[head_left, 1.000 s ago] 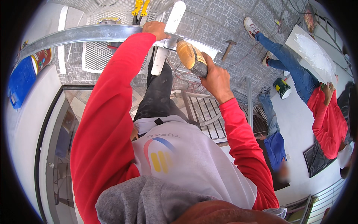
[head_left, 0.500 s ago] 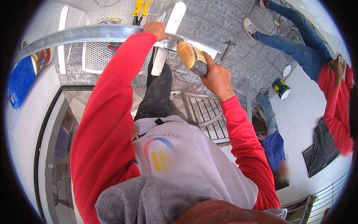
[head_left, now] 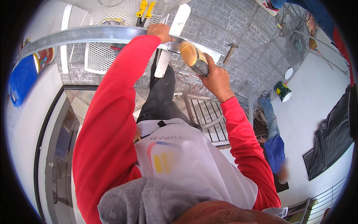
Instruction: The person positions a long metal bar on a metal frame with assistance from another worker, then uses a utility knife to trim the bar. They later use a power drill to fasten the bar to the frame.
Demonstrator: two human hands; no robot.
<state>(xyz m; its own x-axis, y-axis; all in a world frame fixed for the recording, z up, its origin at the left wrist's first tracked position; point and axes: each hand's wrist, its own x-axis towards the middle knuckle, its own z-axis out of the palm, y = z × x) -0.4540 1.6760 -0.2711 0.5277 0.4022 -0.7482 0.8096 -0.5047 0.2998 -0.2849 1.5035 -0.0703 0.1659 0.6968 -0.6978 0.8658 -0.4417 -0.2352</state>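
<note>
A long galvanized metal channel (head_left: pixel 108 34) runs from the far left across to the upper middle, over a white chair-like frame with mesh panels. My left hand (head_left: pixel 160 33) grips it near its right-hand part, fingers curled over the edge. Just right of that, my right hand (head_left: pixel 216 80) is wrapped round a yellow-and-black power tool (head_left: pixel 192 55), its yellow end beside the channel. The tool's working tip is hidden beneath its body, so contact with the metal cannot be seen. A white armrest-like bar (head_left: pixel 179 18) passes under the channel between my hands.
Yellow-handled cutters (head_left: pixel 144 11) lie on the white mesh (head_left: pixel 99 58). A hammer (head_left: pixel 230 53) rests on the grey paving. Left stands a blue container (head_left: pixel 24 80). Right are a paint can (head_left: pixel 283 92), black plastic sheeting (head_left: pixel 330 134) and a person in blue (head_left: pixel 275 149); cables cross the paving.
The co-worker in red and jeans at the right has moved mostly out of view, uncovering more of the black sheeting. My hands, the channel and the power tool have barely moved.
</note>
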